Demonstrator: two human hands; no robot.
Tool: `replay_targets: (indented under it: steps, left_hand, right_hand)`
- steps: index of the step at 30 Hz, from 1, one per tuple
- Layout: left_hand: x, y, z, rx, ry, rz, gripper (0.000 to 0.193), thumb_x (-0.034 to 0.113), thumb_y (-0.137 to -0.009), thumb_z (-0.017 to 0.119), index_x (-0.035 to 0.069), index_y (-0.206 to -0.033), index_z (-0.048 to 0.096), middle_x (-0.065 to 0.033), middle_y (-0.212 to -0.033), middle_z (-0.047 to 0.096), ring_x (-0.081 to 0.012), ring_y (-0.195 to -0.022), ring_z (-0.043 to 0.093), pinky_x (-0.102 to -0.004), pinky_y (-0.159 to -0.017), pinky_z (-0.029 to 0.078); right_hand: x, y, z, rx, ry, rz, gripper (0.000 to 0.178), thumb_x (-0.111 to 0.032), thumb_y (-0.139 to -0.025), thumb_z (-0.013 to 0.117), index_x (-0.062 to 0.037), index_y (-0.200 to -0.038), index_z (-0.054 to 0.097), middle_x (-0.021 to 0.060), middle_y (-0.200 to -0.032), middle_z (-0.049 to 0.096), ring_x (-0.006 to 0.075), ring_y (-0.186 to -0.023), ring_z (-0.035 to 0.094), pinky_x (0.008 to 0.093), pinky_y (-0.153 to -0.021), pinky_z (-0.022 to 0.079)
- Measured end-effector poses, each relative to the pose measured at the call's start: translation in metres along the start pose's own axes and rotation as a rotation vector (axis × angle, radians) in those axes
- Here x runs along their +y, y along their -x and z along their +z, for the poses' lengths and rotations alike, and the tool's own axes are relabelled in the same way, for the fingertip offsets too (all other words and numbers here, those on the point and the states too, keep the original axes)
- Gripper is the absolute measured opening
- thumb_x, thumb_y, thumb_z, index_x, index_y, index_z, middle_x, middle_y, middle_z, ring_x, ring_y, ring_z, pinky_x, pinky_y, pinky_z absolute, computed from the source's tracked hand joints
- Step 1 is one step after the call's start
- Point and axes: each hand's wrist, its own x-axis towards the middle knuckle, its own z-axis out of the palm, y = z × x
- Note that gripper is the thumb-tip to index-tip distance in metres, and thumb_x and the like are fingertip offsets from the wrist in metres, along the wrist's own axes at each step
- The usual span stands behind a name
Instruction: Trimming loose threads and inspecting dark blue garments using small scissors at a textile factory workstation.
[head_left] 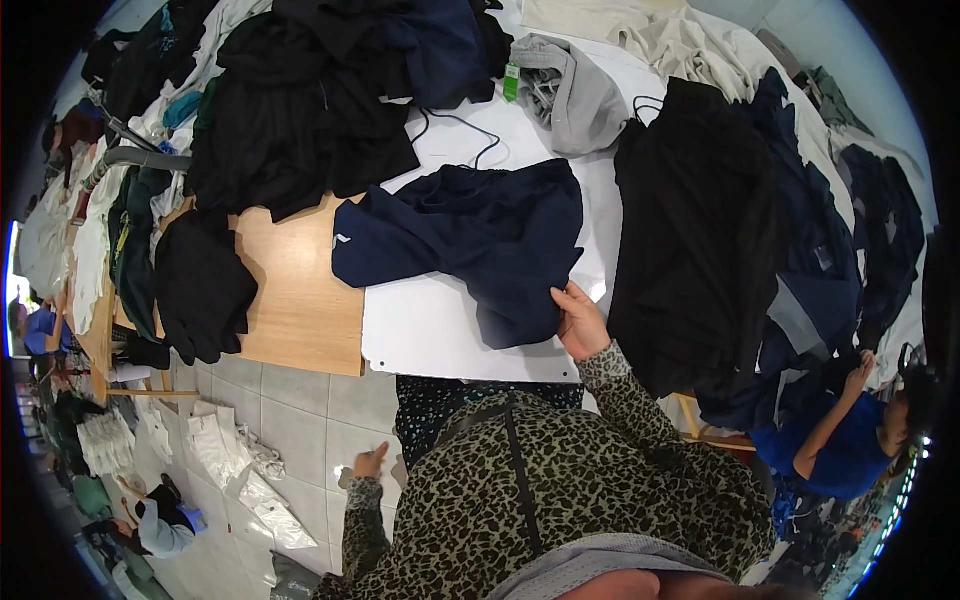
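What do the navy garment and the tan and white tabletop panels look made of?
Navy garment: likely knit or fleece fabric, matte; soft, rounded folds, no shine.
Tan panel: wood or wood-look laminate, smooth; warm wood tone.
White panel: possibly coated board or plastic; flat, even, smooth-looking. Core material can't be told.

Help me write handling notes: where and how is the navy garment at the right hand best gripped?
Probably at two spots, from the near side. The right hand pinches the navy garment at its right edge; the left hand could take the end with the white mark, which juts left over the wooden board. Both spots lie away from the bunched far edge.
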Motion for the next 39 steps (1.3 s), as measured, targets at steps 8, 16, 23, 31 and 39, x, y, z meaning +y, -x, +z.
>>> replay_targets:
  steps: [8,16,23,31,39]
  left_hand:
    - [0.261,0.13,-0.007,0.358,0.281,1.087,0.022,0.007,-0.076,0.07,0.001,-0.096,0.063,-0.0058,-0.088,0.059,-0.0095,-0.063,0.052,-0.0224,-0.051,0.041]
    - [0.342,0.141,0.064,0.366,-0.011,1.474,0.039,0.015,-0.067,0.073,0.005,-0.103,0.06,-0.0096,-0.098,0.058,-0.0257,-0.087,0.058,-0.0328,-0.069,0.05]
    - [0.337,0.137,0.059,0.47,-0.045,1.796,0.037,-0.006,-0.06,0.067,0.002,-0.097,0.064,-0.009,-0.094,0.06,-0.025,-0.073,0.058,-0.0319,-0.055,0.049]
    - [0.334,0.128,0.044,0.707,0.111,1.96,0.033,-0.009,-0.056,0.066,0.003,-0.087,0.067,-0.0095,-0.084,0.06,-0.0231,-0.068,0.059,-0.0283,-0.051,0.046]
    - [0.33,0.126,0.035,0.804,0.112,1.941,0.036,-0.007,-0.054,0.066,0.003,-0.088,0.067,-0.0084,-0.084,0.059,-0.023,-0.068,0.058,-0.028,-0.052,0.046]
  right_hand:
    - [0.015,0.012,0.029,-0.023,-0.047,0.071,0.023,-0.009,-0.087,0.059,-0.0061,-0.11,0.055,0.0048,-0.107,0.061,0.0158,-0.096,0.06,0.031,-0.082,0.048]
    - [0.017,0.025,0.038,-0.107,-0.145,0.152,0.019,-0.009,-0.089,0.054,-0.004,-0.108,0.057,0.0066,-0.099,0.064,0.0185,-0.09,0.062,0.0313,-0.077,0.051]
    - [0.006,0.027,0.043,-0.006,-0.111,0.06,0.024,-0.02,-0.092,0.054,-0.006,-0.112,0.056,0.0044,-0.106,0.062,0.0155,-0.095,0.059,0.0327,-0.078,0.05]
    - [-0.002,0.034,0.056,-0.065,-0.226,-0.024,0.032,-0.02,-0.094,0.05,-0.0032,-0.121,0.05,0.0075,-0.118,0.057,0.0193,-0.107,0.056,0.0358,-0.092,0.045]
    - [-0.011,0.035,0.049,-0.218,-0.453,-0.013,0.047,0.004,-0.084,0.035,0.0025,-0.131,0.037,0.0162,-0.131,0.047,0.0291,-0.119,0.048,0.0429,-0.102,0.038]
